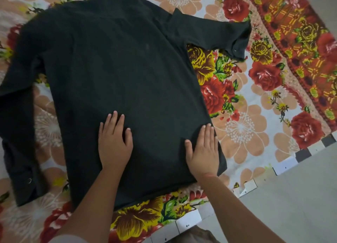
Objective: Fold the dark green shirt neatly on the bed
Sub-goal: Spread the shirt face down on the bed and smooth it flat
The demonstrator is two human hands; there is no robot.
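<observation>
one dark green shirt [116, 75] is lying spread flat on the bed [255, 115], two sleeves pointing toward 2 and 8 o'clock; left hand [114, 142] and right hand [204, 151] are pressing open-palmed, fingers spread, near its hem.

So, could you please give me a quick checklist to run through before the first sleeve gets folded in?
1. Shirt spread flat on the bedsheet: ok.
2. Left hand flat on the lower body: ok.
3. Right hand flat near the right side edge: ok.
4. Right sleeve laid out smooth: not ok, cuff end bunched.
5. Left sleeve fully visible: cannot tell, partly out of frame.
6. Hem on the bed: ok.
</observation>
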